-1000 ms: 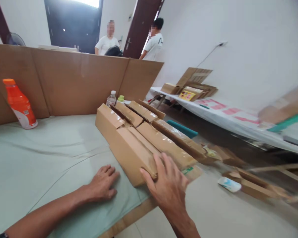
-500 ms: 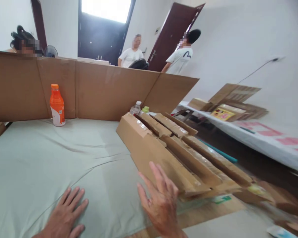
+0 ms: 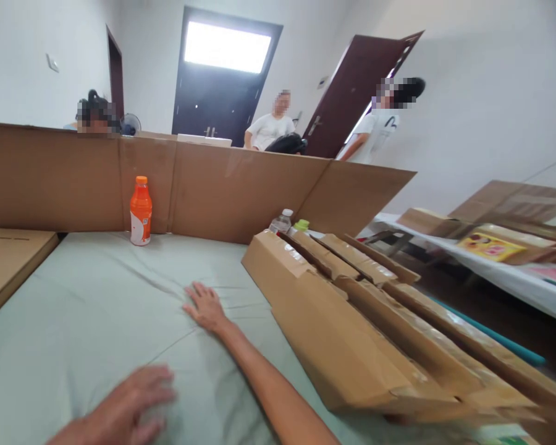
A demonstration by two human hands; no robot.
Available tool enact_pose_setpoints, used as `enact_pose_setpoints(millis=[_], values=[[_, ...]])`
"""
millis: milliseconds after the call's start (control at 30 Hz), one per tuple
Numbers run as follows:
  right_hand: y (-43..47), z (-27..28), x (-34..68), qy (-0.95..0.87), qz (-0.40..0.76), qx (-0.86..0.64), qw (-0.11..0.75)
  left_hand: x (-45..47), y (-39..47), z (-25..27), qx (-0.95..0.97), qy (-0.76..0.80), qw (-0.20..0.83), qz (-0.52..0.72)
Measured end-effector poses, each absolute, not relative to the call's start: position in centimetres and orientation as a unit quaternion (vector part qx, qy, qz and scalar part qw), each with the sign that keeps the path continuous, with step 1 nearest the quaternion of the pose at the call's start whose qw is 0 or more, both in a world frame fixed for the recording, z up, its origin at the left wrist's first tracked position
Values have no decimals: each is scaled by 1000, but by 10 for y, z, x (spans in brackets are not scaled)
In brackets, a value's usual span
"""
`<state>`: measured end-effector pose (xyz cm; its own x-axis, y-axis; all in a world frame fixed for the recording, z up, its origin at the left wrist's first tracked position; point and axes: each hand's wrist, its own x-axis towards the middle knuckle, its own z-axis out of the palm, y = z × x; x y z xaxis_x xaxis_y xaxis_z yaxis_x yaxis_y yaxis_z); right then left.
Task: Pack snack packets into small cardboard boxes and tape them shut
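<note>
My right hand (image 3: pixel 206 307) reaches forward and lies flat on the pale green cloth (image 3: pixel 97 296), fingers spread, near some creases. Closer to me, at the bottom, my left hand (image 3: pixel 132 402) is over the same cloth, slightly blurred, with its fingers apart and nothing in them. To the right of my right forearm stand long cardboard dividers (image 3: pixel 324 321), open-topped and taped along their edges. An orange bottle (image 3: pixel 141 213) with an orange cap stands upright beyond my right hand, close to the upright cardboard panel (image 3: pixel 231 191).
A clear bottle (image 3: pixel 282 221) and a green-capped container (image 3: pixel 301 225) stand behind the dividers. A flat cardboard box (image 3: pixel 13 259) lies at the left. Beyond, on the right, a white-covered table (image 3: pixel 454 253) bears cardboard and a yellow box (image 3: pixel 491 246). Several people are behind the panel.
My right hand has moved from beside the dividers forward and left onto the cloth. My left hand has shifted slightly and sits lower in view. The camera view has turned left.
</note>
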<state>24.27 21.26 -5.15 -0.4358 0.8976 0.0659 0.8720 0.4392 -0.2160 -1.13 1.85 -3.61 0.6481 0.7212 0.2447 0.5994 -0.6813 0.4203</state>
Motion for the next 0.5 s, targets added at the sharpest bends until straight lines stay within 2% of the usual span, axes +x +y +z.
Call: enact_pose_setpoints(millis=[100,233,367,500], values=[[150,-59,207,-912,114,-388,68,-30,74,-18,849,477,112,200],[71,-49,187,-961,176,-191,93,-20,168,-21,812,554,77,167],[43,-44,189,-958,225,-156,83,9,224,-30,807,577,51,114],[45,-51,193,-951,262,-146,69,-2,211,-42,802,592,42,69]])
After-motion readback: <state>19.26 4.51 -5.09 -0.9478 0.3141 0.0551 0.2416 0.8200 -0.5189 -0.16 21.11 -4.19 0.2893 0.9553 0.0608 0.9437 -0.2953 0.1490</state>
